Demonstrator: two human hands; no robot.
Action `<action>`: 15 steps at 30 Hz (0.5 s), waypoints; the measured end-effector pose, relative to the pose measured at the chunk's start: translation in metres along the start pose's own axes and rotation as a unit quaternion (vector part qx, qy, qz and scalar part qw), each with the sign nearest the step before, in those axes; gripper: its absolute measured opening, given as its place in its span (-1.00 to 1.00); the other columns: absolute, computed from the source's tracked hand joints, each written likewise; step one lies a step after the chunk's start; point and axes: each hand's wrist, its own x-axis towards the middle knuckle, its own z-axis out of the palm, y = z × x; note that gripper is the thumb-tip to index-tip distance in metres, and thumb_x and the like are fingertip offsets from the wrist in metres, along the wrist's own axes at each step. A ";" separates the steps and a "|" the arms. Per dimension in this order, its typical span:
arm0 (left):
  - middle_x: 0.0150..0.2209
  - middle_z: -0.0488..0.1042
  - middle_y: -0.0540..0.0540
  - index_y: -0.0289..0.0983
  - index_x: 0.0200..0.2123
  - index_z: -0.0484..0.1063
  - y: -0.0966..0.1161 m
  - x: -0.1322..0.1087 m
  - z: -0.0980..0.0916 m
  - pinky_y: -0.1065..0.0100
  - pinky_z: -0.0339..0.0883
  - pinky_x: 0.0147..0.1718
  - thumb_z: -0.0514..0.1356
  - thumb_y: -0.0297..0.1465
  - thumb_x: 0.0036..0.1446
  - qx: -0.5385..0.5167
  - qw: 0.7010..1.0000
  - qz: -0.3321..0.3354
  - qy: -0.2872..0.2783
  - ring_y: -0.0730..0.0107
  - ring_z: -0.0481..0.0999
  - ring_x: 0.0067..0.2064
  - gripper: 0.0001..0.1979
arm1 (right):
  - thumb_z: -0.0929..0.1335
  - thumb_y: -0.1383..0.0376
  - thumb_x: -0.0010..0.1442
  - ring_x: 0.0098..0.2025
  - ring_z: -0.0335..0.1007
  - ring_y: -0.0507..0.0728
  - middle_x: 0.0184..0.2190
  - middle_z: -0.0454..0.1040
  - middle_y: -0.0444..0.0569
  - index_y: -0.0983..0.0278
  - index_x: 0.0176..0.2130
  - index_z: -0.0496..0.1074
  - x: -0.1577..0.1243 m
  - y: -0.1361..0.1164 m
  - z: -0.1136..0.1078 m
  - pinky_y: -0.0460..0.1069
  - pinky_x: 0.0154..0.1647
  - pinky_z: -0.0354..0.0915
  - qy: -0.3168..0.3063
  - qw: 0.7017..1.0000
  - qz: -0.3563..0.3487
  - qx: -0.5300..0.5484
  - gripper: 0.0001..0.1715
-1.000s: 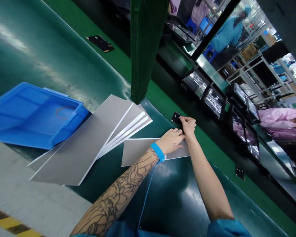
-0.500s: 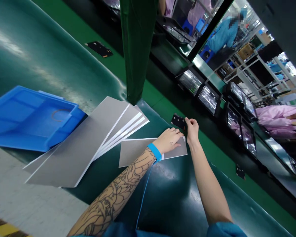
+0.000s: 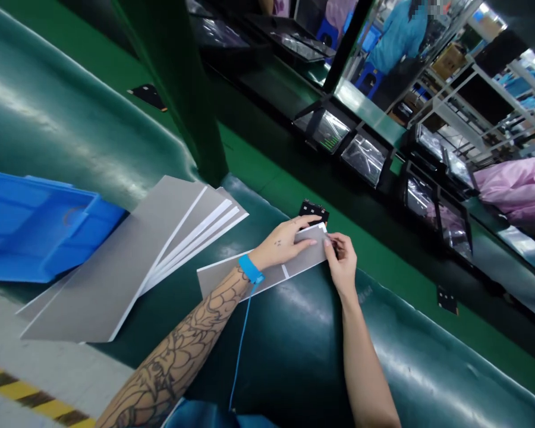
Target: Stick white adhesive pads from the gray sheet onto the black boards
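Note:
A narrow grey panel with white edges and a white cross strip lies on the green-covered bench, its right end between my hands. My left hand, wearing a blue wrist strap with a cord, grips its far edge, fingers over the edge and thumb on the grey face. My right hand is closed at the panel's right end, thumb against the corner; its curled fingers hide part of the grip. Just beyond the left fingertips lies a black circuit board. To the left, larger grey panels are fanned out.
A blue bin stands at the left. A green post rises behind the panels. Past the bench edge, a green strip holds more black boards, and dark trays with shiny screens line up beyond. Co-workers are in the background.
My right hand has moved from beside the black board to the narrow panel's right end. My left hand has shifted from lying on the panel to its far edge. The view has shifted.

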 end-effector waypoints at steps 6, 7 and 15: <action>-0.03 0.60 -0.13 -0.23 0.11 0.40 0.012 -0.007 -0.010 0.25 0.45 -0.05 0.27 -0.26 0.38 -0.029 0.999 -0.039 -0.009 0.23 0.60 -0.06 -0.68 | 0.52 0.11 0.35 -0.06 0.66 0.21 -0.10 0.68 -0.02 0.15 -0.01 0.59 -0.002 -0.001 0.001 0.08 0.07 0.51 -0.035 0.999 0.006 0.016 -0.74; -0.04 0.60 -0.12 -0.23 0.07 0.42 0.014 -0.008 -0.012 0.25 0.44 -0.05 0.26 -0.26 0.39 -0.026 0.999 -0.037 -0.015 0.24 0.60 -0.06 -0.72 | 0.52 0.12 0.35 -0.05 0.66 0.21 -0.10 0.69 -0.03 0.14 -0.02 0.59 -0.003 -0.002 0.001 0.09 0.08 0.51 -0.040 0.999 0.006 0.015 -0.74; 0.05 0.63 -0.09 -0.14 0.10 0.55 0.010 -0.012 -0.019 0.21 0.48 0.03 0.24 -0.21 0.41 0.007 0.994 -0.085 -0.069 0.20 0.62 0.00 -0.72 | 0.50 0.11 0.36 -0.09 0.69 0.23 -0.21 0.72 -0.09 0.13 0.02 0.55 -0.001 -0.002 0.005 0.16 0.16 0.46 -0.081 0.997 -0.003 0.018 -0.72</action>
